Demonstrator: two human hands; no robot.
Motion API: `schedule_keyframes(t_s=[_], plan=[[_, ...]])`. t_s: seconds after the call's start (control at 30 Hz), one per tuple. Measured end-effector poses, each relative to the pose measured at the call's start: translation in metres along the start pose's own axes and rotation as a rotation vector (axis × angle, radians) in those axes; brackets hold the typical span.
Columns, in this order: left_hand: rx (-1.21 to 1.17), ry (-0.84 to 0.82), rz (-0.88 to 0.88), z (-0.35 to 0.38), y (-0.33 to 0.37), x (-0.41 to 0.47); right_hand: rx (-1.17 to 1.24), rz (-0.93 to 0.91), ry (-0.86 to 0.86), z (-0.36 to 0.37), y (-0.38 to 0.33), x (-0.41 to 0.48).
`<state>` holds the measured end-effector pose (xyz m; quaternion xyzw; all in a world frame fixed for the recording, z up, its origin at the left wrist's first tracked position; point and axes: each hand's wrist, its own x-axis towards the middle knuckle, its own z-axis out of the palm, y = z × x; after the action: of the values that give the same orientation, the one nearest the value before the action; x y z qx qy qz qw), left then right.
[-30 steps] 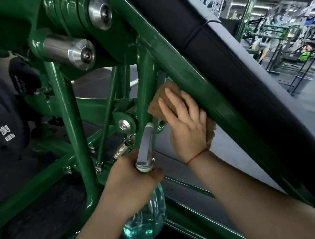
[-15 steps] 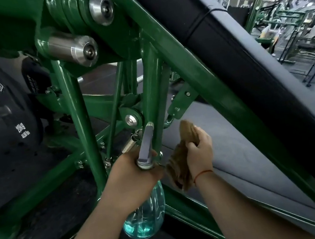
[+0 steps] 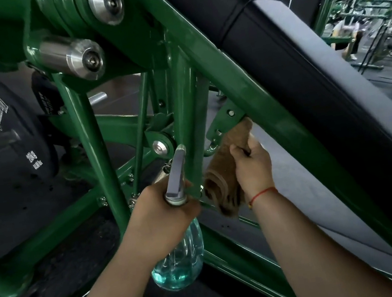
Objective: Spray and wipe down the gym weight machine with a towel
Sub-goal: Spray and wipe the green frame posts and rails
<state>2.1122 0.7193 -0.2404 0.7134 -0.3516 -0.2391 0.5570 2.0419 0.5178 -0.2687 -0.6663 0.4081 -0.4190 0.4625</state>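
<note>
The gym weight machine (image 3: 242, 74), a glossy green frame of painted steel tube, stands close in front of me, its long diagonal beam running from top centre to bottom right under a black padded board (image 3: 290, 56). My right hand (image 3: 251, 165) clenches one brown terry towel (image 3: 221, 170), bunched; its top end touches the underside of a small green bracket (image 3: 226, 120) where that meets the beam, and the rest hangs in the narrow gap between the beam and the upright post (image 3: 187, 113). My left hand (image 3: 159, 213) grips the neck of one clear plastic spray bottle (image 3: 179, 261) with blue liquid in its bottom, its grey head lying in front of that post. The widest open space is the triangle left of the post. I count two round steel pin caps (image 3: 72, 57) at upper left, one black rubber weight plate (image 3: 9, 142) marked 20 kg, and one red string bracelet (image 3: 263, 192) on my right wrist.
</note>
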Motion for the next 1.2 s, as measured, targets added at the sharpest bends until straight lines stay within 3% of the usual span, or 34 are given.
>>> schedule_keyframes(t_s=[0.17, 0.37, 0.53, 0.63, 0.73, 0.9, 1.03, 1.2], plan=[[0.009, 0.032, -0.019, 0.001, 0.000, -0.001, -0.054, 0.096, -0.102, -0.006, 0.001, -0.003], [0.019, 0.085, -0.096, -0.001, -0.003, 0.004, -0.081, 0.133, -0.028, -0.004, -0.011, -0.004], [0.061, 0.125, -0.071, -0.003, -0.002, 0.008, -0.125, 0.115, -0.192, -0.003, -0.031, -0.014], [0.072, 0.150, -0.069, -0.004, -0.002, 0.011, -0.191, -0.187, -0.202, 0.003, -0.049, -0.027], [0.066, 0.157, -0.093, -0.006, -0.002, 0.013, -0.189, -0.673, 0.077, 0.028, -0.062, -0.033], [0.034, 0.167, -0.086, -0.021, -0.004, 0.014, -0.412, -1.209, 0.335, 0.070, -0.093, 0.006], [0.024, 0.196, -0.104, -0.029, -0.001, 0.016, -0.691, -1.353, 0.443, 0.087, -0.089, 0.038], [0.022, 0.213, -0.099, -0.029, 0.002, 0.016, -0.787, -1.288, 0.387, 0.088, -0.067, 0.034]])
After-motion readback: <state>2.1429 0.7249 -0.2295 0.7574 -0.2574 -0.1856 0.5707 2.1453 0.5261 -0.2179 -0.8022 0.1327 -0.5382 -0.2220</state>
